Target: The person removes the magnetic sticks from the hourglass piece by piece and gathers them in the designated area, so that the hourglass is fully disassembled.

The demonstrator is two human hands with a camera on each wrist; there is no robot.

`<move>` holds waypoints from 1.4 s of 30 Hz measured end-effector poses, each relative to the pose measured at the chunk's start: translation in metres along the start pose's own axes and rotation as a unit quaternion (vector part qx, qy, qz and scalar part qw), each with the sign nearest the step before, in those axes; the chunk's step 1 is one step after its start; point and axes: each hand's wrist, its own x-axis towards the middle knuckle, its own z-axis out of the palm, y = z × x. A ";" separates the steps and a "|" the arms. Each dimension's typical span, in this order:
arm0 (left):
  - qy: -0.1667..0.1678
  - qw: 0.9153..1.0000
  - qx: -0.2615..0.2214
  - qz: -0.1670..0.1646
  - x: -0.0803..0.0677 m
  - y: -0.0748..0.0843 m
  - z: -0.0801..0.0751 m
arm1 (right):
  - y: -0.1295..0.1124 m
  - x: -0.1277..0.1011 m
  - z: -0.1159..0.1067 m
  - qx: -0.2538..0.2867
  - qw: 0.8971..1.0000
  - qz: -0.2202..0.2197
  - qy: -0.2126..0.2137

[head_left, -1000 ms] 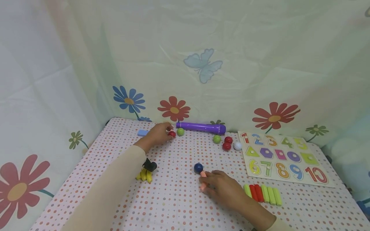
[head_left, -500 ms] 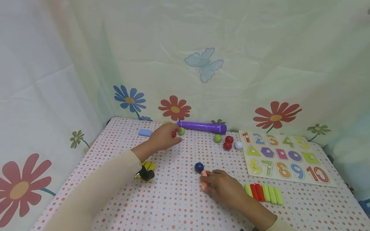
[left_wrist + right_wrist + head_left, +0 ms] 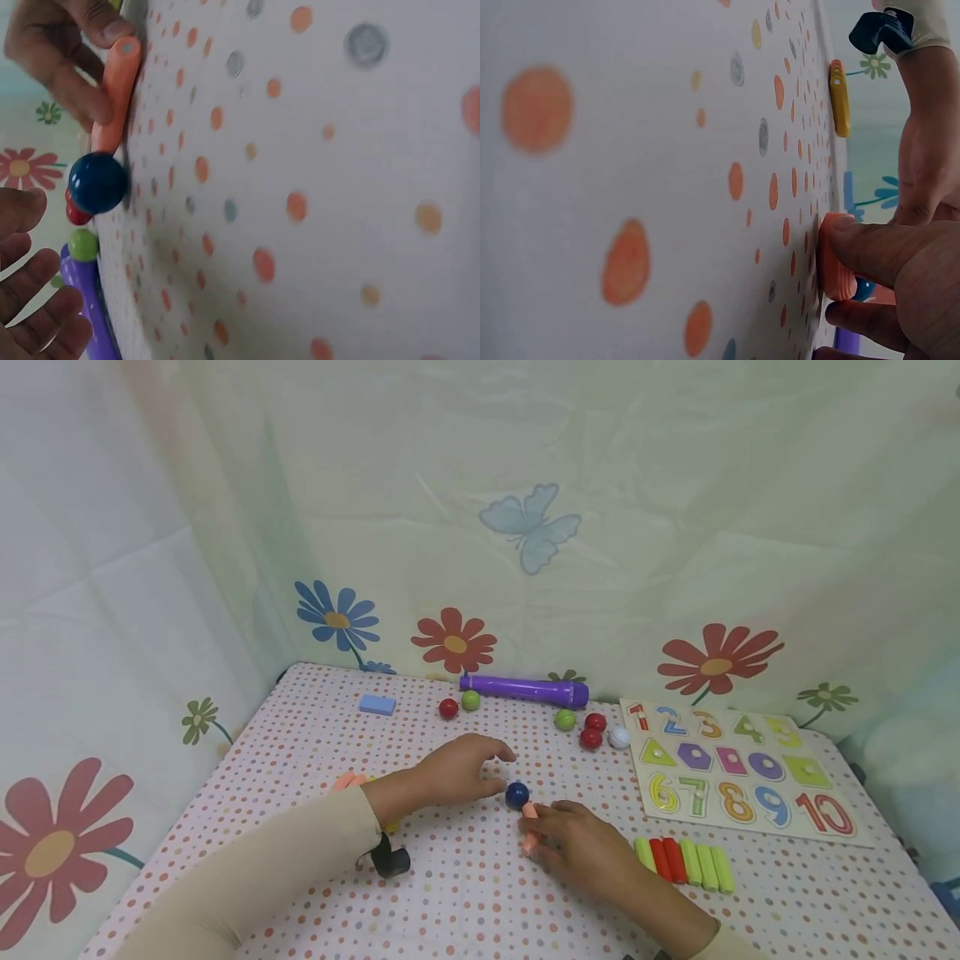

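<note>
Left hand [image 3: 457,770] hovers just left of the blue ball [image 3: 515,795], fingers loosely curved and apart, holding nothing; the fingertips [image 3: 30,300] show spread in the left wrist view. The ball rests on the dotted cloth [image 3: 465,893], touching or nearly touching the tip of the orange stick [image 3: 528,814]. Right hand [image 3: 581,852] pinches that stick, thumb and fingers clamped on it, pressing it to the cloth.

Risk: the ball is round and unrestrained; a glancing touch from either hand or a shift of the stick would likely roll it away. The red ball [image 3: 448,708] and green ball [image 3: 470,700] beyond are equally free.
</note>
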 end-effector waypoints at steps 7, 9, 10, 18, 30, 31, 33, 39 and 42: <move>-0.022 1.000 0.004 0.003 0.001 0.008 0.016 | 0.001 0.000 0.000 -0.001 1.000 0.000 -0.002; -0.023 1.000 0.006 0.001 0.002 0.009 0.020 | 0.001 0.000 0.001 0.000 1.000 -0.001 0.000; -0.023 1.000 0.006 0.003 0.003 0.008 0.022 | 0.001 0.000 0.000 0.000 1.000 -0.002 0.001; -0.027 1.000 0.015 0.006 0.004 0.007 0.029 | 0.000 0.000 -0.001 -0.002 1.000 -0.005 0.003; -0.029 0.999 0.026 -0.018 0.005 0.008 0.030 | 0.000 0.000 -0.001 0.000 1.000 -0.006 -0.001; -0.030 0.999 0.023 -0.021 0.005 0.009 0.030 | 0.000 0.000 -0.001 -0.001 1.000 -0.006 -0.001; -0.027 0.999 0.017 -0.026 0.006 0.008 0.029 | 0.000 0.000 -0.001 -0.001 1.000 -0.005 -0.001; 0.011 0.999 0.004 -0.042 0.010 -0.002 0.022 | -0.002 0.000 -0.001 -0.009 1.000 0.005 -0.004; 0.026 0.998 -0.005 -0.055 0.012 -0.008 0.014 | -0.003 0.001 0.000 -0.015 1.000 0.008 -0.004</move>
